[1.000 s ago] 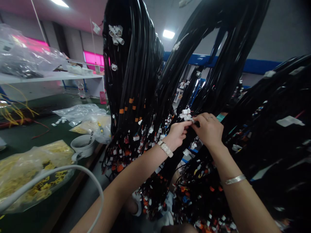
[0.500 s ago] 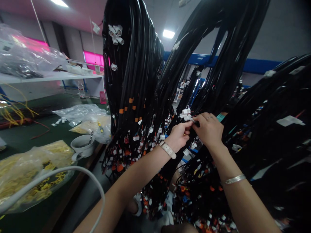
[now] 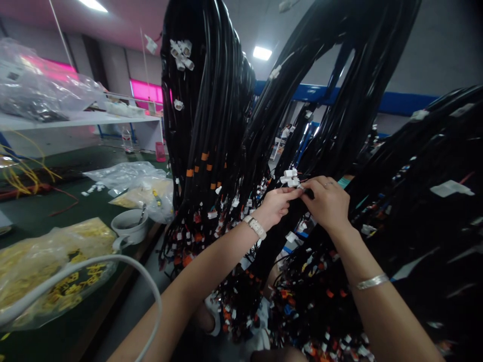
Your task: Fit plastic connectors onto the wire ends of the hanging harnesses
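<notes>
Both hands meet at a cluster of white plastic connectors (image 3: 290, 177) on a hanging black wire harness (image 3: 260, 118). My left hand (image 3: 277, 203), with a white watch on its wrist, is closed in a pinch on a small white connector at the cluster's lower right. Thumb and fingers of my right hand (image 3: 327, 201) pinch the same spot from the right; a ring and a silver bracelet show on that arm. The fingertips hide most of the piece between them. Another thick harness bundle (image 3: 215, 100) with orange tape bands hangs to the left.
On the green bench at left lie a bag of yellow parts (image 3: 56, 271), a white cup (image 3: 129, 229) and clear plastic bags (image 3: 128, 176). A white cable (image 3: 124, 259) arcs across the lower left. More dark harnesses (image 3: 426, 166) hang at right, beneath a blue beam (image 3: 403, 103).
My left hand has shifted slightly left and its fingers have straightened toward the connectors. The right hand keeps its pinch and has moved only slightly.
</notes>
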Motion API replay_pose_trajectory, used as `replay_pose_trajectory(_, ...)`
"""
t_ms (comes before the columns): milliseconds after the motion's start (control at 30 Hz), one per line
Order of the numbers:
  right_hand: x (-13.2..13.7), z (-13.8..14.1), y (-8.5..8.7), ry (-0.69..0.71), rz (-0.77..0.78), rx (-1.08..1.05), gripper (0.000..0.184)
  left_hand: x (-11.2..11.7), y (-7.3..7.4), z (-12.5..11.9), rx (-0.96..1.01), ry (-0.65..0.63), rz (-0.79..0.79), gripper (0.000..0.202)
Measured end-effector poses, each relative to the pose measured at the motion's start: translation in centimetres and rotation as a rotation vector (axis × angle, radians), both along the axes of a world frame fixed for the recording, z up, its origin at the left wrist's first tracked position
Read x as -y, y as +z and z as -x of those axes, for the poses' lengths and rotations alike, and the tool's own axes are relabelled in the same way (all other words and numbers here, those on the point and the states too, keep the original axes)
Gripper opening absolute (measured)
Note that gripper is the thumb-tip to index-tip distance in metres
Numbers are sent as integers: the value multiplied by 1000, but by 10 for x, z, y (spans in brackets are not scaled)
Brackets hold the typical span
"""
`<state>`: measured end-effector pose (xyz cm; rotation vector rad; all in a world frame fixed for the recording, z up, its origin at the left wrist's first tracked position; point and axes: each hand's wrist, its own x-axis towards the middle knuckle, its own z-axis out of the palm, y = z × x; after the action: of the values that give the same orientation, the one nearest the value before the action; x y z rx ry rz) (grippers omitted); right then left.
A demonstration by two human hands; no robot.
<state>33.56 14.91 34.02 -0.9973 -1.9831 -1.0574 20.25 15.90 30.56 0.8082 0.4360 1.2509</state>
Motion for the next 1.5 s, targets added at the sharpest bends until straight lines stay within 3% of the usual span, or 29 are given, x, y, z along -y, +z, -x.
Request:
replay_pose_trajectory(233, -1, -10, 5, 154, 90, -22, 8, -1, -3, 2, -57, -42, -118, 32)
replay_pose_trajectory(433, 5, -10, 7, 63, 112, 50, 15, 6, 3, -2, -228, 162, -220, 24)
replay_pose_trajectory(667, 4, -11, 8, 33, 81, 94, 17, 5, 8, -17, -232, 402, -322, 11)
replay_pose_trajectory(1067, 1, -14, 12, 17, 70, 107, 14, -7, 4, -22, -240, 370, -382, 37)
replay_pose_trajectory(1333, 3, -13, 12, 8, 89, 96, 12, -20, -5, -21, -416, 466, -483, 34)
replay_pose_trajectory(1500, 2, -13, 12, -16, 95, 97, 13, -20, -2, -17, -407, 436, -486, 28)
